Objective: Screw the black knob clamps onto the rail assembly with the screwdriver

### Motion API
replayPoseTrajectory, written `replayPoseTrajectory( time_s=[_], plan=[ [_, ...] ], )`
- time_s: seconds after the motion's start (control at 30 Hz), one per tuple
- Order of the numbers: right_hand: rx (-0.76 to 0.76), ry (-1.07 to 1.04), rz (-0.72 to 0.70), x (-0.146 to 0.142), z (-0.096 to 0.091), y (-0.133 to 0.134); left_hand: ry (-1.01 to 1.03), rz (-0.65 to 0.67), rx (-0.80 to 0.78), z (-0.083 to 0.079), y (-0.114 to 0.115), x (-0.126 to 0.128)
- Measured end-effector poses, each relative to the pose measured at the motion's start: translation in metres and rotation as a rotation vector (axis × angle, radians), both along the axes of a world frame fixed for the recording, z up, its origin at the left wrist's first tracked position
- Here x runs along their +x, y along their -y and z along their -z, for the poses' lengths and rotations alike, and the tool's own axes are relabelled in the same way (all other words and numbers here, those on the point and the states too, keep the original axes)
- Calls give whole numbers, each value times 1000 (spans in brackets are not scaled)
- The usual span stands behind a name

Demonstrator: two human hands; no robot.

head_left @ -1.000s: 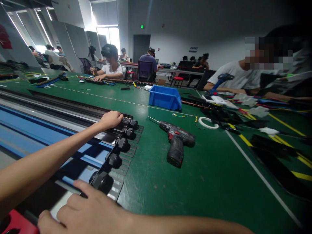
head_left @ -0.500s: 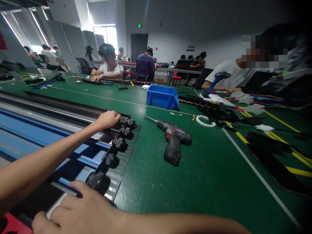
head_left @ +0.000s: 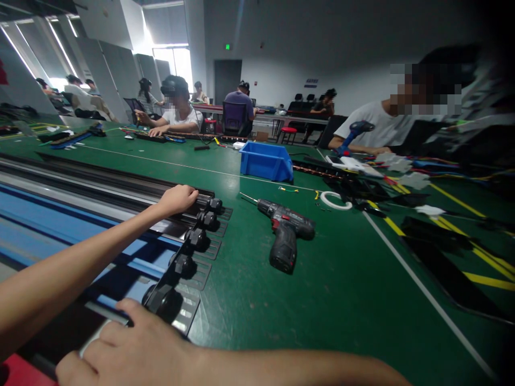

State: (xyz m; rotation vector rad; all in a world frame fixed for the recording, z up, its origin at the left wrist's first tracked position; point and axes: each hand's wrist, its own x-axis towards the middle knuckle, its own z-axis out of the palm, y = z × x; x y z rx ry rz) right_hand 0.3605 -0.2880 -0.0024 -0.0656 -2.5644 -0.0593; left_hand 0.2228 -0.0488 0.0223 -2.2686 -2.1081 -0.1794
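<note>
A long metal rail assembly [head_left: 72, 222], with blue, silver and black strips, lies across the left of the table. A row of black cable glands [head_left: 198, 237] and slotted grey tabs [head_left: 185, 315] line its end plate. My left hand [head_left: 179, 199] is closed over the far edge near the end, its fingertips hidden. At the near corner, my right hand [head_left: 134, 343] has its fingers curled around the edge, with the thumb side close to the largest gland. A black cordless drill [head_left: 286, 230] with a long bit lies on its side, right of the glands.
On the green table [head_left: 322, 311] stand a blue bin [head_left: 265, 161] and a white ring [head_left: 336, 200]. Wires, black parts and a blue power tool [head_left: 354, 136] lie at the right, near a person in white [head_left: 370, 126]. Others sit behind.
The view has shifted slightly, while both hands keep their places on the rail assembly. A person across the table has raised one hand.
</note>
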Motion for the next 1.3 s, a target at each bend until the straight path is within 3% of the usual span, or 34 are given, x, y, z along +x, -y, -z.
replayPoseTrajectory(
  time_s=[0.4,0.5,0.6,0.7,0.77,0.9,1.0,1.17,1.3],
  plan=[
    [-33,-17,-34,1,9,-3,11,4,2,4,-4,-2],
    [5,-40,-95,13,-10,-9,13,17,5,6,-5,-4],
    [36,-81,-106,33,-42,-26,9,26,5,7,-6,-5],
    [-36,-105,56,56,-68,-58,12,30,8,7,-6,-5],
    [-93,-98,203,72,-74,-84,15,37,9,6,-6,-4],
    [-183,-37,498,100,-61,-132,5,36,7,4,-5,-3],
    [-186,80,617,113,-40,-155,4,38,17,5,-6,-3],
    [-209,254,728,120,-11,-169,-2,47,23,7,-8,-6],
    [-202,280,783,120,-8,-168,0,45,34,8,-8,-6]
  ],
)
